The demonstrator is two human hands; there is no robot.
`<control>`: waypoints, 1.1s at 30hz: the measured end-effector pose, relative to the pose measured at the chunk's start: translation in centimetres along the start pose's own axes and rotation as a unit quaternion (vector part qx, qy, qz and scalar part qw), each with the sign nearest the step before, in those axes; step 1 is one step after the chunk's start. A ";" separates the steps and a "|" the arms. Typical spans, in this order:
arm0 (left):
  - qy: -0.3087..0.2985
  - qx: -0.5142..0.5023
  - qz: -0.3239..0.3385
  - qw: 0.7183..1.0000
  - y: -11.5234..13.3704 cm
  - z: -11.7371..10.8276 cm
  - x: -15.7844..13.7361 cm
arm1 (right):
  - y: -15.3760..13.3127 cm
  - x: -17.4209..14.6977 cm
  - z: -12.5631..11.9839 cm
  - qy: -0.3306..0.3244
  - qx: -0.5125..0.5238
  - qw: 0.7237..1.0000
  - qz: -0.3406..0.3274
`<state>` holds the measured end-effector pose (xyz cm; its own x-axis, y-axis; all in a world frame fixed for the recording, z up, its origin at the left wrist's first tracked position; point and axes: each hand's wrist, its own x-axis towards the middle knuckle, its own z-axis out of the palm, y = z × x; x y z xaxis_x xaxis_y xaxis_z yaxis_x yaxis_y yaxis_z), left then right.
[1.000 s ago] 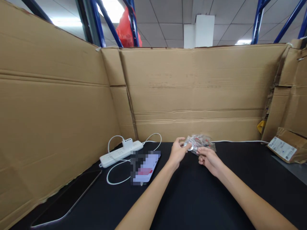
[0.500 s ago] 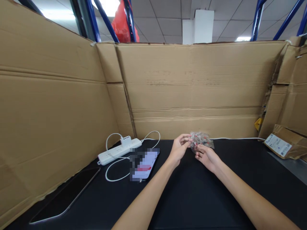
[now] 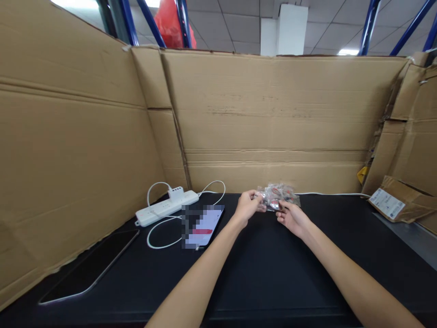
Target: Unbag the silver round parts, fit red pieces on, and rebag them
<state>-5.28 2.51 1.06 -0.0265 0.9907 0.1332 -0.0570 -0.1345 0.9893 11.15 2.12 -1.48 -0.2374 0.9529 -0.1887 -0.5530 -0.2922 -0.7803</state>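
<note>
A crinkled bunch of clear plastic packets (image 3: 278,191) with red and dark bits inside lies on the black tabletop near the back cardboard wall. From the left, my left hand (image 3: 248,206) is closed, its thumb and fingers pinching the edge of the clear plastic. My right hand (image 3: 292,217) meets the near side of the bunch, thumb and forefinger pinched on the plastic and the other fingers curled below. What the packets contain is too small to make out.
Cardboard walls (image 3: 273,123) enclose the black table. Left of my arms are a white power strip (image 3: 167,208) with looping cables, a lit phone (image 3: 206,223) and a dark flat tablet-like panel (image 3: 92,266). A labelled brown package (image 3: 392,202) rests at the right.
My left hand has moved a little leftward, pulling part of the plastic out from the bunch. My right hand stays at its near side. The whole view has shifted slightly.
</note>
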 end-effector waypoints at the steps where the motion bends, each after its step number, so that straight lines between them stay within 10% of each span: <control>1: 0.009 -0.006 -0.003 1.000 0.2 -0.1 0.1 | 0.0 0.0 0.0 0.000 0.003 1.000 -0.005; 6: 0.085 -0.015 -0.009 0.996 0.9 -1.5 0.9 | 0.0 0.1 0.0 0.025 0.014 1.000 -0.009; 12: 0.146 0.279 -0.049 0.948 0.1 -4.6 1.7 | -0.3 0.1 0.1 0.041 0.016 0.999 -0.008; 16: 0.112 0.586 -0.042 0.801 0.0 -5.0 1.0 | -0.3 -0.3 0.4 0.034 0.000 0.999 -0.007; 21: 0.159 0.682 0.070 0.710 0.2 -4.1 0.1 | -0.3 -0.5 0.6 0.032 -0.005 0.999 -0.006; 28: -0.024 0.693 0.108 0.712 -0.6 -3.2 0.0 | -0.3 -0.1 0.0 0.029 0.026 0.999 0.004; 33: -0.003 0.719 0.090 0.689 -0.6 -2.4 -0.3 | -0.4 0.2 -0.3 0.037 0.032 0.999 0.010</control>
<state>-7.60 2.22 0.28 0.0997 0.9611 0.2574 0.9948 -0.1011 -0.0079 11.55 2.44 -1.39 -0.1912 0.9494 -0.2492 -0.5993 -0.3140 -0.7364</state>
